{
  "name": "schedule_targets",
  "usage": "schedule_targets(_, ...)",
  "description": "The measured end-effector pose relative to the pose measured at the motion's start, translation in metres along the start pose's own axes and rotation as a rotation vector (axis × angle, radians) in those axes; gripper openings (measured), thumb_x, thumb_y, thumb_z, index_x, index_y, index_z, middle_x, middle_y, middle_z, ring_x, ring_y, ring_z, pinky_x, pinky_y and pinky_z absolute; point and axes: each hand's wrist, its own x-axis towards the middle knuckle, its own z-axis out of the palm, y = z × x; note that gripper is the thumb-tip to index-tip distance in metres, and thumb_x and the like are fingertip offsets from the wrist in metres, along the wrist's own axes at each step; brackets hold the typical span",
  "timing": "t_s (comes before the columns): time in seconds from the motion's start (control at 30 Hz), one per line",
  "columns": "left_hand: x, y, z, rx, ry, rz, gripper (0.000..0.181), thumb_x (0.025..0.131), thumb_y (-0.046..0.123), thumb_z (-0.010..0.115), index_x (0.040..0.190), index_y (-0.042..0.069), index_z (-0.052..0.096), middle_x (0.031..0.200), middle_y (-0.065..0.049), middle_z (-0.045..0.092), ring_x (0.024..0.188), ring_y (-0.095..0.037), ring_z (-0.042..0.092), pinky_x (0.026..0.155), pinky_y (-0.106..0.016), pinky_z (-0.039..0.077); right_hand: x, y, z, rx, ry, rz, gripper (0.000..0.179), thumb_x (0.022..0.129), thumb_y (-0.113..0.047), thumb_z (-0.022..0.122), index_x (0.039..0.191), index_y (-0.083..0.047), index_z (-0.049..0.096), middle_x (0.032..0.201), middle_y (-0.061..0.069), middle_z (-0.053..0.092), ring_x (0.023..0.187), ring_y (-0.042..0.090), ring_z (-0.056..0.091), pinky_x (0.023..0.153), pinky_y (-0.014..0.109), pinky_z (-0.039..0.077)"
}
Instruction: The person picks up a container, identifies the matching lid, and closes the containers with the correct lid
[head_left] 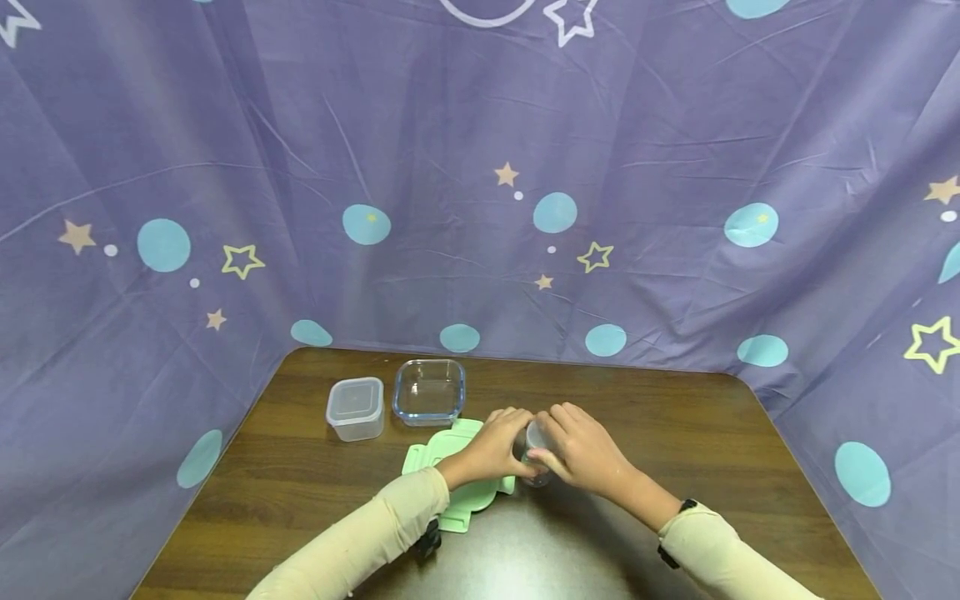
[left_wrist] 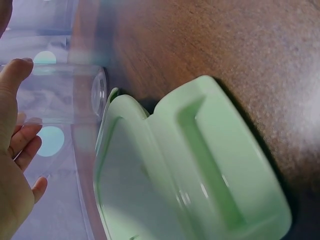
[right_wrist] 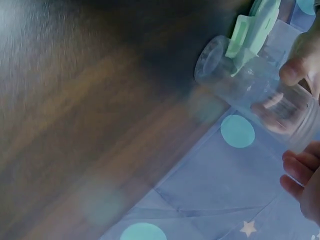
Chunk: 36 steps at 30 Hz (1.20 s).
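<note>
Both hands are at a clear cylindrical jar, which stands upright on the table. My left hand grips its side, thumb towards me; in the left wrist view the jar lies between thumb and fingers. At the jar's top, my right hand holds the rim, with the thumb across the near side. Through the wall of the jar in the right wrist view, part of a hand shows. Whether the top is a separate lid is hard to tell. Under my left forearm lies a light green lid with side flaps.
A square glass container stands behind the green lid, uncovered. To its left is a smaller translucent plastic box with its lid on. The wooden table meets a purple patterned curtain at the back and sides.
</note>
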Motion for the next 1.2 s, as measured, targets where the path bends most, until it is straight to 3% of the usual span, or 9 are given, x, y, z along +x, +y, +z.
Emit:
schedule_targets(0.17,0.0009,0.0000,-0.0008,0.000,0.006,0.000,0.057,0.075,0.042,0.089,0.116,0.016,0.059,0.110,0.006,0.067,0.102,-0.011,0.058,0.104,-0.042,0.046,-0.0026,-0.0043,0.0051,-0.011,0.048,0.074,0.058,0.101,-0.057,0.050,0.106,-0.001,0.068,0.087,0.004,0.053,0.074,0.017,0.045,0.071,0.032,0.044)
schedule_targets(0.5,0.0022,-0.0012,-0.0005,-0.001,0.022,-0.006,0.057,0.073,0.040,0.090,0.116,0.017,0.060,0.108,0.007,0.067,0.102,-0.011,0.059,0.102,-0.042,0.047,-0.0011,-0.0075,0.0052,0.001,0.078,0.120,0.050,0.088,-0.048,0.069,0.107,-0.002,0.067,0.085,0.004,0.052,0.074,0.018,0.045,0.071,0.034,0.043)
schedule_targets(0.77,0.0007,0.0004,0.0001,0.004,0.049,0.010,0.056,0.072,0.039,0.090,0.113,0.016,0.060,0.104,0.006,0.066,0.097,-0.011,0.059,0.099,-0.042,0.049,-0.0023,-0.0066,0.0050,0.050,0.062,0.134,0.047,0.092,-0.047,0.069,0.109,-0.004,0.068,0.086,0.003,0.052,0.074,0.017,0.044,0.070,0.032,0.042)
schedule_targets(1.2,0.0005,-0.0005,0.0050,-0.011,0.022,-0.025,0.056,0.073,0.040,0.089,0.115,0.016,0.061,0.106,0.006,0.066,0.100,-0.010,0.059,0.097,-0.037,0.048,-0.0078,-0.0024,0.0111,0.062,0.118,0.129,0.053,0.095,-0.053,0.063,0.113,-0.004,0.071,0.087,0.003,0.057,0.079,0.020,0.053,0.080,0.039,0.049)
